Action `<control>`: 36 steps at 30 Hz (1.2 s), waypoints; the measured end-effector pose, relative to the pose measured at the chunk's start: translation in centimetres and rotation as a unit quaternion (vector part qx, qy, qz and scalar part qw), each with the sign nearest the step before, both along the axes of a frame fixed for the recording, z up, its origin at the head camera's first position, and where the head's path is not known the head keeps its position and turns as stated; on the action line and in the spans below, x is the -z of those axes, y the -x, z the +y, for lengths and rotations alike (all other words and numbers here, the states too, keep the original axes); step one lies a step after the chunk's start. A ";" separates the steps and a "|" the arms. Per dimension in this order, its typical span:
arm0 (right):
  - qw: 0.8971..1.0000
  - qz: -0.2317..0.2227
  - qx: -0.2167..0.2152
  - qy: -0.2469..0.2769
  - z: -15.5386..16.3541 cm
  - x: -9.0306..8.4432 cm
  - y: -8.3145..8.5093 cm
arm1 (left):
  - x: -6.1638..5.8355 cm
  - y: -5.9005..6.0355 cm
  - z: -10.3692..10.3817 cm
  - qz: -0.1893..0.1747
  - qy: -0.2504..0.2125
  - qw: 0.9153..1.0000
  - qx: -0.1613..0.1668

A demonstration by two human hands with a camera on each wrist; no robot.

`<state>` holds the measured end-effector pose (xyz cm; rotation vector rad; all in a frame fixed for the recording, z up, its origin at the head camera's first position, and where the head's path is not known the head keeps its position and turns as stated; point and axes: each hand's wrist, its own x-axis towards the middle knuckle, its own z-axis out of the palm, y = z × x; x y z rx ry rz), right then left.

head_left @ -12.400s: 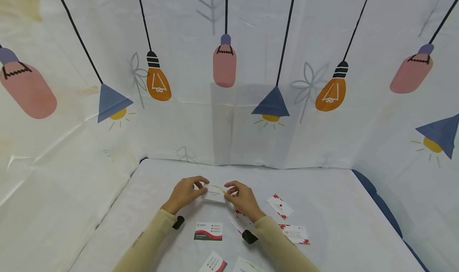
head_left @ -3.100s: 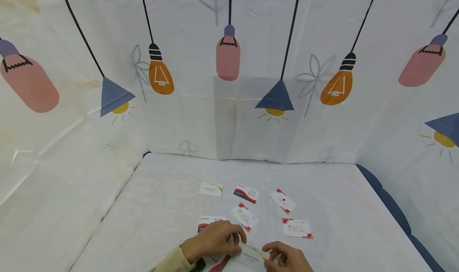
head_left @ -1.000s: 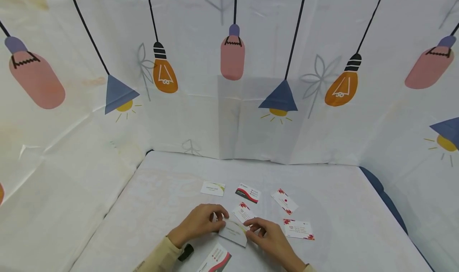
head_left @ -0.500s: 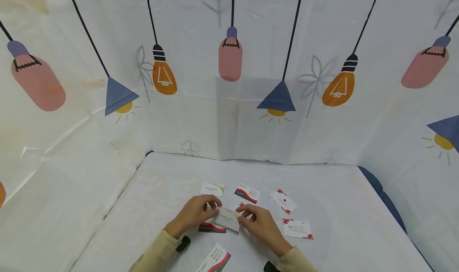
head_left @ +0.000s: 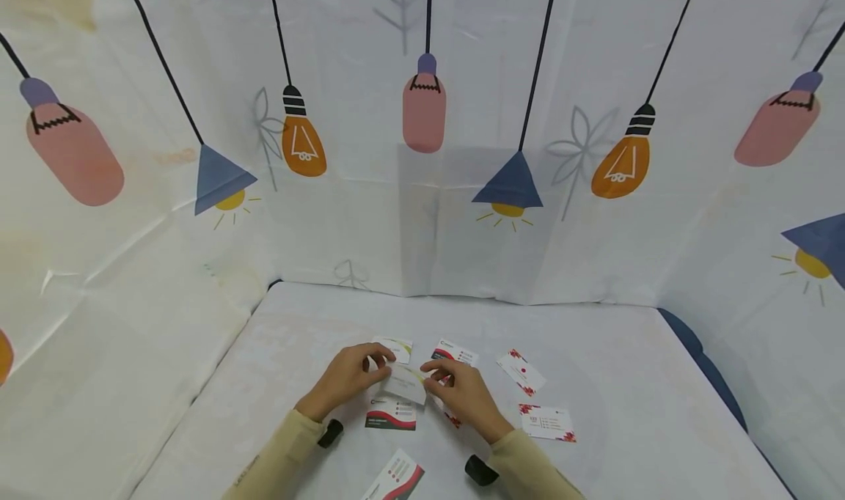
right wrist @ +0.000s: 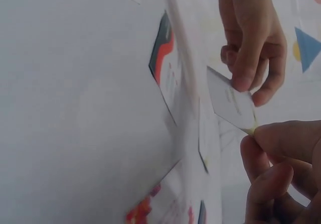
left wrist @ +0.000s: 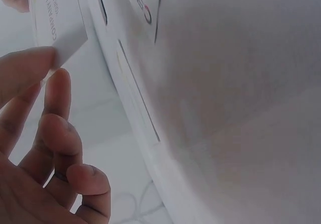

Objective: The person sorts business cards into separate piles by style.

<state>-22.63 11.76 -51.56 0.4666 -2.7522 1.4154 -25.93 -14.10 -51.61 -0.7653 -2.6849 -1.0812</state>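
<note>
Holding a small white card point(head_left: 405, 384) between them, the left hand point(head_left: 348, 375) and the right hand point(head_left: 462, 395) pinch it at its two ends, just above the table point(head_left: 614, 412). The fingers of both hands are curled on the card's edges. The card has a little yellow-green mark at one corner.

It looks like cards are being laid out in neat rows. Some of that seems done. At the back, a white card with a yellow-green stripe point(head_left: 394, 349) and a red and black card point(head_left: 452, 354) lie side by side. The held card hangs just in front of that white one, so I think it goes near its twin. Other cards still lie here and there: a dark and red card point(head_left: 391, 415) close under the hands, a tilted card point(head_left: 394, 479) near the bottom edge, and two cards with red flowers point(head_left: 521, 372) point(head_left: 547, 422) on the right, well apart from the hands. So there seems to be more left to sort.

The table is covered with a white cloth. All around it hangs a white sheet point(head_left: 422, 214) with pictures of pink, orange and blue lamps on black strings.
</note>
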 end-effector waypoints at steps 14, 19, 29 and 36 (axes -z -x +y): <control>1.000 0.004 -0.013 -0.004 -1.8 0.3 3.4 | -0.1 1.7 -0.9 0.006 0.028 0.998 -0.059; 1.000 0.003 -0.020 -0.015 -2.2 0.2 5.1 | -0.2 2.8 -1.2 0.017 0.037 0.997 -0.065; 1.000 -0.010 -0.004 -0.005 -3.1 -0.4 7.8 | -1.2 5.1 -1.8 0.014 0.056 0.996 -0.074; 1.000 -0.010 0.021 -0.010 -3.6 0.2 8.8 | -0.6 6.4 -1.8 -0.001 0.059 0.994 -0.091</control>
